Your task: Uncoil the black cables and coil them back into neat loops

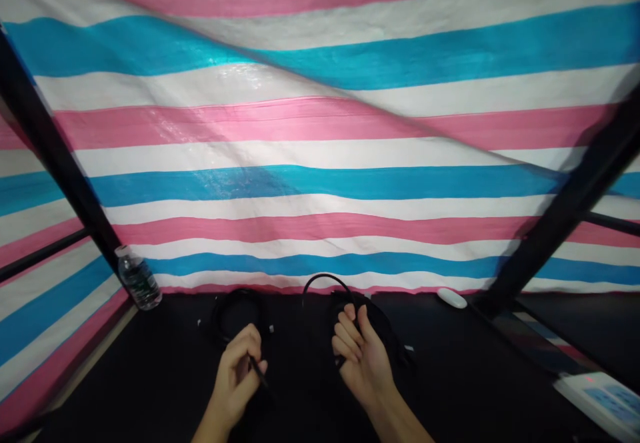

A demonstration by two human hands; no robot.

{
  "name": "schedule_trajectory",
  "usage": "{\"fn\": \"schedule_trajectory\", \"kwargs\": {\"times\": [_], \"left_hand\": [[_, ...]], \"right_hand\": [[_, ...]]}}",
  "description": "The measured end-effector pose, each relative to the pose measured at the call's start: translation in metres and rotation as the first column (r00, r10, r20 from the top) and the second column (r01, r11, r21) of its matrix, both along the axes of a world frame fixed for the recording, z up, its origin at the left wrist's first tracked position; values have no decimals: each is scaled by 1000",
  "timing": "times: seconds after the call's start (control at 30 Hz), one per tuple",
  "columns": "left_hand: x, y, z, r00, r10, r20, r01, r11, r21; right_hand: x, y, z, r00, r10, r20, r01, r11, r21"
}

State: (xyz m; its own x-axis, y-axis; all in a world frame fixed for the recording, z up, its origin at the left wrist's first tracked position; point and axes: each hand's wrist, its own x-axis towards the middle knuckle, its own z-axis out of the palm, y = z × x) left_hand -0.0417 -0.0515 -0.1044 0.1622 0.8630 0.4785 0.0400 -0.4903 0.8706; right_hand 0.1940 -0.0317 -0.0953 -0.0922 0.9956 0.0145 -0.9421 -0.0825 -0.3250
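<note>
My left hand is closed around a thin black strand, which looks like a cable and fades into the dark tabletop. The fingers of my right hand are curled on a black cable, part of which arches up and to the left above the hand. Behind that hand lies more looped black cable, partly hidden, with a light connector at its right. Just beyond my left hand, a coiled black cable rests on the table, with a small silvery connector beside it.
The black table ends at a striped sheet. A water bottle stands at the back left, by a black post. A white mouse lies at the back right. At the lower right is a white power strip.
</note>
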Motion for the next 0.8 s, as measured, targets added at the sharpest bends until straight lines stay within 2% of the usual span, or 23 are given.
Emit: {"fn": "schedule_trajectory", "kwargs": {"times": [0.1,0.17,0.27,0.33,0.4,0.5,0.6,0.67,0.7,0.73,0.8], "left_hand": [[-9,-2,-3,975,-80,206,76,997,29],[-8,-1,-2,970,-6,244,8,1000,-7],[0,3,-1,970,216,110,-190,960,-203],[7,6,-2,962,273,30,-247,907,-341],[11,8,-5,957,284,56,-223,848,-481],[13,7,-9,954,268,137,-113,742,-661],[14,4,-8,937,239,254,16,698,-716],[17,2,-5,901,279,333,54,688,-724],[19,1,-3,877,310,366,64,681,-729],[23,0,-2,850,344,399,73,673,-736],[30,-1,0,791,403,460,107,649,-753]], "right_hand": [[1,5,1,997,-80,-16,79,996,-29],[0,6,1,996,-91,0,91,995,-45],[0,4,-2,996,-56,71,60,996,-59],[1,1,-4,994,-5,113,12,998,-61],[2,-1,-4,989,43,143,-37,998,-49],[4,-2,-3,976,74,206,-75,997,-5],[5,-1,-5,937,-20,347,-4,998,70],[5,-3,-9,834,-171,524,99,982,163],[4,-5,-11,729,-262,632,132,960,245],[4,-7,-13,586,-356,728,123,927,354],[1,-14,-17,259,-546,796,-64,813,579]]}}
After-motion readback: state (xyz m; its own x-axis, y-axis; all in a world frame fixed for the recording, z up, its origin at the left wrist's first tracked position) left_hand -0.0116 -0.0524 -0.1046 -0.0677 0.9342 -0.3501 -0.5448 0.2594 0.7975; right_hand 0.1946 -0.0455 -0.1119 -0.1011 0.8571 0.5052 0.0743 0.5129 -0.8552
